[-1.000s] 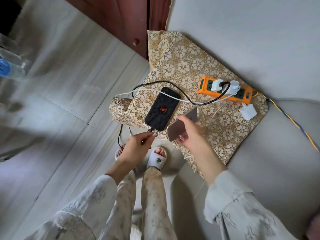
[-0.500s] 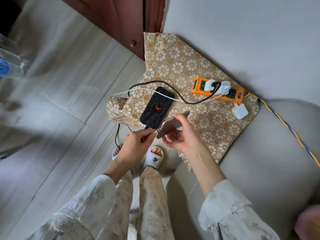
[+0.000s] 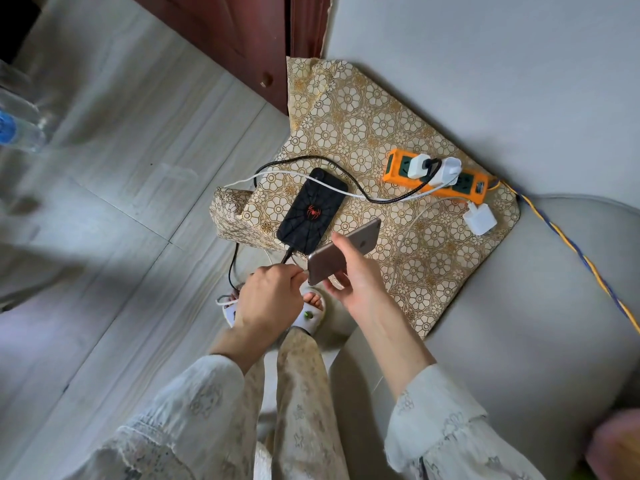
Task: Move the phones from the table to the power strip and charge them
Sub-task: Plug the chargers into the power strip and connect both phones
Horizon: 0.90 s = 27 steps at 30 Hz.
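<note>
I log a clear plastic bottle with a blue cap at the far left on the pale tiled floor. Left hand is pinched on the end of a white cable, touching the lower edge of the grey metal phone. Black phone in a red-spider case lies flat on the gold floral-cloth table, black braided cable plugged in. Right hand is clamped around the grey phone, tilted above the table's near edge. Orange power strip with two white plugs sits by the wall; a loose white charger block lies just beside it.
</note>
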{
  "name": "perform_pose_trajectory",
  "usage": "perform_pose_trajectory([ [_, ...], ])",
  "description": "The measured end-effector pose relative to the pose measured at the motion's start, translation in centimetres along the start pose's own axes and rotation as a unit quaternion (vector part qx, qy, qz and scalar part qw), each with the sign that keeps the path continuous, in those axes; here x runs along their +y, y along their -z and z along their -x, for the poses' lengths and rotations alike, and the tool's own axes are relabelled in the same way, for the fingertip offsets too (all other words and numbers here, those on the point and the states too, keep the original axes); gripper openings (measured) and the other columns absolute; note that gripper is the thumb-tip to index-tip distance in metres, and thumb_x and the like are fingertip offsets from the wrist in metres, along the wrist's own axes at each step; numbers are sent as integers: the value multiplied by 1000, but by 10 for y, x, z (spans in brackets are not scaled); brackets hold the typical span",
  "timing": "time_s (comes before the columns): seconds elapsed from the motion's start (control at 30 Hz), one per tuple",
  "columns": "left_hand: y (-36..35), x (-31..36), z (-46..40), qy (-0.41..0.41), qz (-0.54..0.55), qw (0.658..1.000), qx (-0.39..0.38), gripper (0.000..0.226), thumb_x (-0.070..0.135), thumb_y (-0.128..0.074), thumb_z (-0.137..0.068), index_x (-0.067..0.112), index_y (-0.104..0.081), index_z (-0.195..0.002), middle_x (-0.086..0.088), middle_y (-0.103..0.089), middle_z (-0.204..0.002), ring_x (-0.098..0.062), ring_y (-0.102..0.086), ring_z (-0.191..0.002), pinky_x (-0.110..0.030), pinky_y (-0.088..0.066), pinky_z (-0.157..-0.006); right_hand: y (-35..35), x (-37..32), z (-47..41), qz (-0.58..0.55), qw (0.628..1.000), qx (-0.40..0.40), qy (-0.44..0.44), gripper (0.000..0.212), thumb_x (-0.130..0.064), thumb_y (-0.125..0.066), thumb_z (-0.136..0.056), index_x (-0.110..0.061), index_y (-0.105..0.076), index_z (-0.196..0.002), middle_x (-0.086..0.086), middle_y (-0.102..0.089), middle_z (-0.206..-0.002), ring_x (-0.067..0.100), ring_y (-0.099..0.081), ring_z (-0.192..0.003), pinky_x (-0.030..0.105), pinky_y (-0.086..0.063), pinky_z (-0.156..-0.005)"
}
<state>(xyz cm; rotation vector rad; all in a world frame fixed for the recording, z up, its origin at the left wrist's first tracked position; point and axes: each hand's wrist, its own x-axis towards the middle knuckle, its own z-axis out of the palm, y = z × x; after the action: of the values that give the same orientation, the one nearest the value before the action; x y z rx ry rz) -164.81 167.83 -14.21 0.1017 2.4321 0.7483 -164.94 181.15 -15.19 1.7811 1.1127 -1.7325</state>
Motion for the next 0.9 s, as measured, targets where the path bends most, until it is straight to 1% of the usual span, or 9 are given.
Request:
perform_pose_trajectory([
  [0.1, -5, 1, 2, 0, 21, 1000, 16, 20, 17, -51, -88, 9, -69, -83, -16, -71, -81, -40, -59, -79, -39, -47, -67, 2, 0, -3, 10, 1000, -2, -11, 35, -35, -77, -68, -11, -57, -84, 14, -61, -96, 23, -58, -87, 37, -55, -75],
  [0.2, -13, 1, -3, 7, 43, 999, -2, 21, 20, -50, -90, 11, -68, -85, -15, -70, -83, -39, -60, -81, -40, -47, -68, 3, -7, -10, 24, 1000, -6, 3, 32, -32, -76, -70, -12, -58, -87, 8, -62, -86, 19, -59, -89, 32, -55, -67],
  [0.3, -22, -6, -17, -12, -5, 997, -72, 27, 27, -43, -93, 13, -62, -105, -13, -63, -107, -35, -57, -101, -43, -46, -83, -1, -15, -28, 102, 993, 40, 52, 49, -33, -75, -69, -7, -55, -106, 9, -63, -95, 16, -59, -83, 33, -57, -71],
  [0.4, -24, -23, -41, -16, -99, 991, -84, 45, 23, -39, -93, 14, -31, -137, -12, -35, -142, -31, -34, -129, -50, -35, -101, -5, -18, -51, 241, 953, 125, 135, 78, -38, -75, -64, -3, -43, -125, 16, -52, -123, 30, -53, -110, 44, -52, -90],
  [0.47, -23, -31, -57, 0, -144, 985, -93, 61, 12, -40, -90, 17, -11, -144, -12, -10, -154, -29, -12, -140, -50, -25, -109, -8, -19, -60, 311, 921, 161, 172, 86, -40, -75, -66, 0, -34, -130, 19, -37, -132, 34, -41, -119, 41, -48, -95],
  [0.53, -25, -38, -67, 2, -187, 976, -115, 72, 4, -38, -85, 20, 0, -145, -11, 9, -156, -27, 5, -143, -47, -16, -114, -12, -20, -65, 362, 894, 187, 185, 93, -43, -74, -69, 5, -25, -133, 22, -26, -137, 35, -34, -122, 38, -44, -93],
  [0.63, -31, -42, -71, -49, -241, 960, -136, 73, 3, -33, -85, 17, 6, -144, -11, 17, -154, -25, 14, -143, -43, -6, -116, -17, -18, -68, 405, 868, 206, 197, 101, -45, -71, -73, 8, -15, -137, 25, -21, -141, 41, -28, -127, 43, -41, -95],
  [0.77, -38, -43, -69, -64, -268, 952, -131, 72, 4, -31, -86, 12, 13, -143, -12, 21, -153, -24, 16, -142, -42, 0, -117, -19, -13, -69, 412, 865, 198, 209, 100, -40, -69, -77, 5, -8, -142, 28, -14, -145, 44, -23, -130, 45, -36, -102],
  [0.9, -40, -42, -67, -65, -289, 948, -118, 75, 3, -32, -85, 11, 15, -142, -13, 22, -153, -24, 15, -142, -40, 5, -116, -18, -12, -71, 388, 873, 189, 224, 86, -31, -64, -82, 1, -13, -143, 25, -22, -140, 41, -30, -125, 42, -34, -103],
])
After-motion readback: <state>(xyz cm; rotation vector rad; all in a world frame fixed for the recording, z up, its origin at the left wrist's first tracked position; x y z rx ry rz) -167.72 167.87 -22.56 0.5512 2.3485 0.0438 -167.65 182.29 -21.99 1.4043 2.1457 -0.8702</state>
